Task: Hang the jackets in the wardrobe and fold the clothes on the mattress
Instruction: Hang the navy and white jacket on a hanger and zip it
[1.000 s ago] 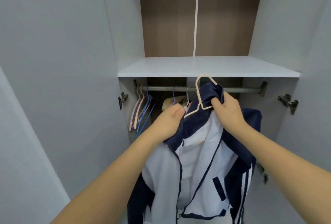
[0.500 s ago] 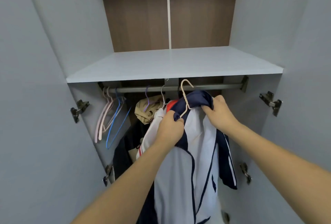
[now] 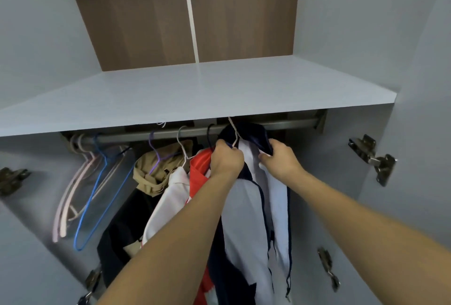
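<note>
- We see the navy-and-white jacket (image 3: pixel 253 207) held up inside the wardrobe, its collar right under the shelf (image 3: pixel 195 92) and level with the rail (image 3: pixel 288 125); the body hangs straight down between the two forearms.
- The jacket sits on a pale hanger (image 3: pixel 234 134) whose hook rises to the shelf edge above the rail; we cannot tell whether the hook is over the rail.
- The left hand (image 3: pixel 225 160) is clenched on the jacket's left collar and shoulder, just where the hanger wire meets the cloth.
- The right hand (image 3: pixel 280 162) grips the right side of the collar, thumb and fingers pinching the dark fabric.
- Just left of the jacket we find a red-and-white garment (image 3: pixel 195 173) touching it, then a white garment (image 3: pixel 168 197), then a tan garment (image 3: pixel 158 170) on a purple hanger (image 3: pixel 156 153), with dark clothing (image 3: pixel 122 231) hanging lower beneath them.
- Further left on the rail hang bare hangers: a blue one (image 3: pixel 97 197) and pink ones (image 3: pixel 66 207) beside it, near the wardrobe's left wall.
- Metal hinges show on the right side (image 3: pixel 373 158) and the left side (image 3: pixel 12 179) of the opening.
- Above the shelf we see a brown wood back panel (image 3: pixel 146 12).
</note>
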